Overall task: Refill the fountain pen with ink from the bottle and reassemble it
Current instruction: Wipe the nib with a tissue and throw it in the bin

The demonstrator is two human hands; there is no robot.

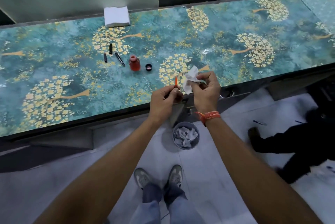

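Note:
My left hand [164, 99] pinches a thin orange ink tube [176, 82], its tip pointing up over the table's front edge. Just to its right, my right hand [205, 90] grips a crumpled white tissue [190, 78] close beside the tube. The open bottle of red ink [134, 62] stands upright further back on the table, with its black cap [148, 67] lying to its right. Left of the bottle lie three black pen parts: a short piece [105, 57], a thicker piece [110, 48] and a long slim piece [119, 58].
A stack of white napkins [117, 16] sits at the back against the wall. The teal table with gold flower pattern [54, 82] spans the view. Below its front edge, a small bin [186, 137] full of used tissues stands on the floor near my shoes. A dark object [290, 147] lies on the floor to the right.

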